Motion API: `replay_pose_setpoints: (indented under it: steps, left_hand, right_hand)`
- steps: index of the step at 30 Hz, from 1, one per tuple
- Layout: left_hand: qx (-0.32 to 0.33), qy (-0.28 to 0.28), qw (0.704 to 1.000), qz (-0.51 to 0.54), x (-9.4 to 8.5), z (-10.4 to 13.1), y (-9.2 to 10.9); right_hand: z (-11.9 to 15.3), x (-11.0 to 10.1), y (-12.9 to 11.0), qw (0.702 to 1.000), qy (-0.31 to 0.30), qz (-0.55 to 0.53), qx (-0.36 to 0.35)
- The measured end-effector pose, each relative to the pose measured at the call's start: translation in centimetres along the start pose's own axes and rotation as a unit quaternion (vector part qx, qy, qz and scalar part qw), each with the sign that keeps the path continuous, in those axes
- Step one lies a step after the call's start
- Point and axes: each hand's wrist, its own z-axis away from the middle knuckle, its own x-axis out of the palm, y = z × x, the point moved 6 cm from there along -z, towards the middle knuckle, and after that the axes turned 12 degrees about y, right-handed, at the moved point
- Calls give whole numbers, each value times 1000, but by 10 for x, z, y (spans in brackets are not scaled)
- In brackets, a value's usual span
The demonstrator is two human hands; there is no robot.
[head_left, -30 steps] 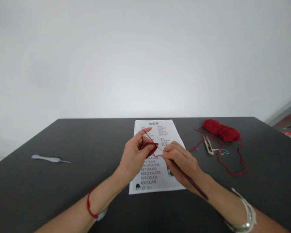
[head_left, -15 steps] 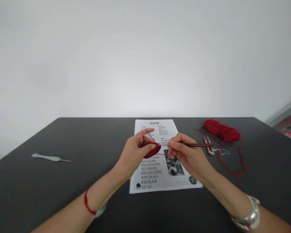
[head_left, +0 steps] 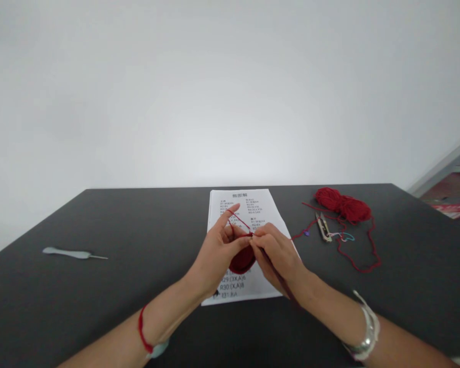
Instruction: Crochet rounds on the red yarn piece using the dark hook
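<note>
My left hand (head_left: 218, 248) pinches the top edge of a dark red crochet piece (head_left: 242, 261), its index finger raised with a strand of red yarn (head_left: 239, 219) looped over it. Fingers of my right hand (head_left: 276, 250) are closed round a dark-handled crochet hook (head_left: 279, 278), whose handle slants down toward my right wrist. The hook's tip is hidden at the edge of the piece, where both hands nearly touch. Beneath them lies a printed pattern sheet (head_left: 218, 204), partly covered by my hands.
A red yarn skein (head_left: 343, 204) lies at the right with a loose strand trailing. Beside it are thread snips (head_left: 323, 227), a pale blue loop (head_left: 347, 236) and a small purple marker (head_left: 306, 233). A grey-handled hook (head_left: 74, 253) rests on the dark table (head_left: 42, 296) at the left.
My right hand has moved left against the piece, and the hook has turned from level to slanting down. The crochet piece now hangs lower. The view has shifted slightly.
</note>
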Motion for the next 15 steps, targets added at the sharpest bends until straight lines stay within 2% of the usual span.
replay_pose_setpoints:
  steps: [1, 3, 5, 6, 8, 10, 11, 13, 15]
  left_hand:
    - [-6, 2, 1000, 12, 0, 0, 0]
    - [-32, -1, 999, 42, 1, 0, -2]
    - [-77, -10, 995, 66, 0, -2, -3]
    - [-97, -15, 993, 72, 0, -3, -4]
    - [-119, -24, 990, 75, -2, -6, -1]
    - [-110, -29, 991, 71, -6, -10, 4]
    - [-99, -33, 992, 68, -8, -13, 7]
    - [-83, -54, 994, 55, -11, -16, 12]
    - [-76, -73, 994, 40, -14, -17, 15]
  right_hand:
    - [1, 0, -6, 997, -4, 51, -65]
    - [3, 0, -12, 986, -7, 90, -137]
    - [2, -2, -13, 990, -13, 33, -135]
    - [0, -3, -10, 995, -12, -19, -98]
    - [-4, -4, 2, 991, 1, -132, 36]
    - [-5, -3, 16, 956, 24, -227, 186]
    - [-6, -2, 21, 934, 32, -264, 238]
    - [-7, -1, 24, 903, 40, -313, 291]
    - [-10, -2, 25, 893, 42, -326, 308]
